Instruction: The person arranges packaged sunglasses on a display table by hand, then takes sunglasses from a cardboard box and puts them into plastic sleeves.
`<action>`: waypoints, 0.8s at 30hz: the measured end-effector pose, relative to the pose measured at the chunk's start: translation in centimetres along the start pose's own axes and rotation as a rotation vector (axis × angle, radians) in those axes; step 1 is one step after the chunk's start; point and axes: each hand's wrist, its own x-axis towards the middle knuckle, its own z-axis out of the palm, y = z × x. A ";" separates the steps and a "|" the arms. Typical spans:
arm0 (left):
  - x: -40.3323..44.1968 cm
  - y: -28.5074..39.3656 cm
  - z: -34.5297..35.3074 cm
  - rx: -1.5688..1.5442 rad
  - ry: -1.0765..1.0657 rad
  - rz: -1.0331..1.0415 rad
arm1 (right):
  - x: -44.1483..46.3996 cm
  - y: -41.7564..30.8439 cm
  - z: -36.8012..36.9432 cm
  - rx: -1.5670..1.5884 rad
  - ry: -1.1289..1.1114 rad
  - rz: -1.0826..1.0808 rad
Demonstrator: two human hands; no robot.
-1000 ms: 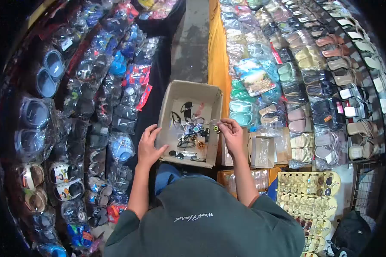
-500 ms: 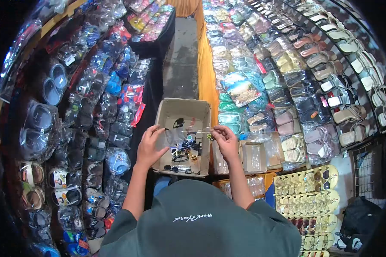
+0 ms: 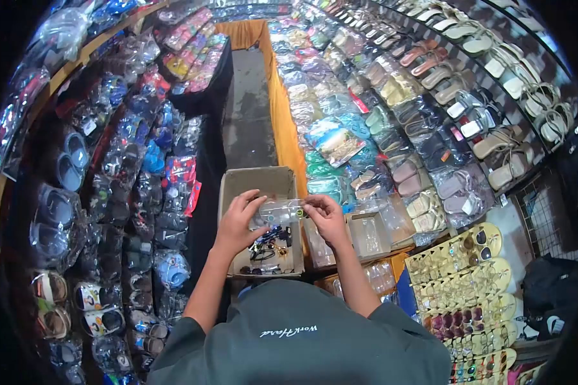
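Over an open cardboard box (image 3: 228,186), my two hands hold a clear plastic item (image 3: 279,212) stretched sideways between them. My left hand (image 3: 239,221) has its fingers curved around the item's left end. The right end, near a small round yellow-green sticker, is pinched in my right hand (image 3: 326,217). Whether the item is a bag or clear glasses is hard to make out. Below it in the box lie several dark glasses and small black and orange pieces (image 3: 270,249).
Bagged shoes (image 3: 58,215) fill the left side, and sandals (image 3: 459,192) line the right. Small cardboard boxes (image 3: 368,236) stand right of the large one. Racks of sunglasses (image 3: 459,256) sit at lower right, beside a black bag (image 3: 552,282).
My left hand has moved from the box's left edge to over the box and onto the clear item. The view has tilted up and shifted right.
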 end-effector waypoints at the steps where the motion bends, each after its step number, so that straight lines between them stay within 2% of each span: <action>1: 0.3 0.4 -0.2 -0.014 0.010 0.013 | -0.1 -0.4 -0.1 0.002 0.029 -0.011; 3: 0.3 0.6 -0.3 -0.012 0.038 0.047 | -0.7 -1.1 -0.7 -0.038 0.061 0.003; 5: -0.4 -0.3 0.8 -0.318 0.194 -0.133 | -1.4 -1.1 -1.3 0.013 0.094 -0.031; 6: -0.8 -0.8 1.6 -0.490 0.199 -0.269 | -1.9 -1.8 -1.1 0.016 0.112 -0.064; 7: -1.2 -1.6 2.3 -0.492 0.194 -0.258 | -2.3 -1.9 -1.2 0.016 0.122 -0.071; 9: -1.4 -2.3 2.8 -1.097 0.100 -0.560 | -3.0 -2.1 -1.3 0.065 0.138 -0.046; 11: -1.9 -1.9 2.8 -1.120 0.100 -0.563 | -3.8 -2.0 -1.2 0.061 0.137 -0.069; 13: -2.4 -1.3 2.3 -1.113 0.014 -0.519 | -4.7 -1.9 -0.9 0.062 0.150 -0.079; 18: -4.4 0.0 2.1 -1.122 0.043 -0.535 | -7.7 -2.7 1.2 0.063 0.183 -0.078; 23: -7.6 1.4 1.5 -1.186 0.067 -0.506 | -10.8 -1.9 3.0 -0.097 0.257 -0.152; 24: -8.4 1.7 1.1 -1.169 0.054 -0.516 | -11.7 -1.8 3.8 -0.040 0.303 -0.178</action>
